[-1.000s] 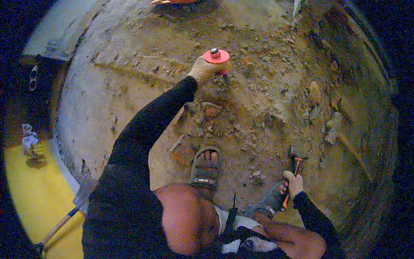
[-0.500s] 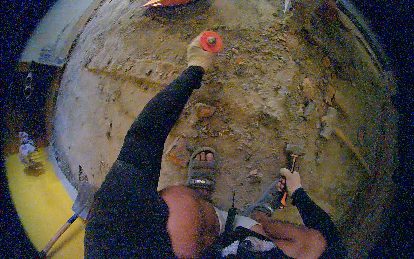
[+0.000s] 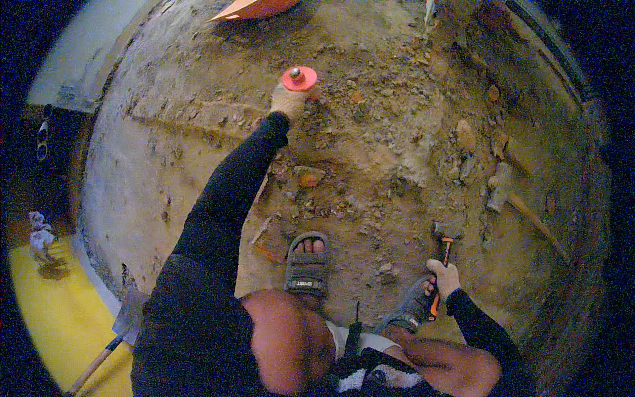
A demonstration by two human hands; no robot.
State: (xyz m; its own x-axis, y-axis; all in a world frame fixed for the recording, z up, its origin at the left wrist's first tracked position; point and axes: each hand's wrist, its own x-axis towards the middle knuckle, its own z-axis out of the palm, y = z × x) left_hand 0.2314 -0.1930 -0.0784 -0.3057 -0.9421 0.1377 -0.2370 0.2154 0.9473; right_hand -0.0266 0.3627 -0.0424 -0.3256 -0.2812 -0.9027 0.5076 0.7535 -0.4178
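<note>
My left hand (image 3: 288, 100), in a pale work glove, is closed around a chisel with a round red hand guard (image 3: 301, 79). Its metal striking end (image 3: 296, 73) points up toward me, while its lower end is hidden under the guard and the hand. Rough, broken ground (image 3: 370, 145) lies below it. At the lower right, my gloved right hand (image 3: 444, 276) grips a short hammer (image 3: 448, 231) by its orange and black handle. The hammer's dark head is up, beyond the fist, close to my sandalled right foot (image 3: 417, 301).
A sledgehammer (image 3: 503, 188) with a wooden handle lies on the right. At the lower left a shovel (image 3: 129, 311) rests by a yellow surface (image 3: 46, 298). An orange curved object (image 3: 254, 9) is at the far edge. Loose stones (image 3: 309, 176) lie between.
My left hand has moved left and slightly nearer with the chisel, whose guard now looks tilted. The right hand and hammer have barely moved. The view has shifted a little.
</note>
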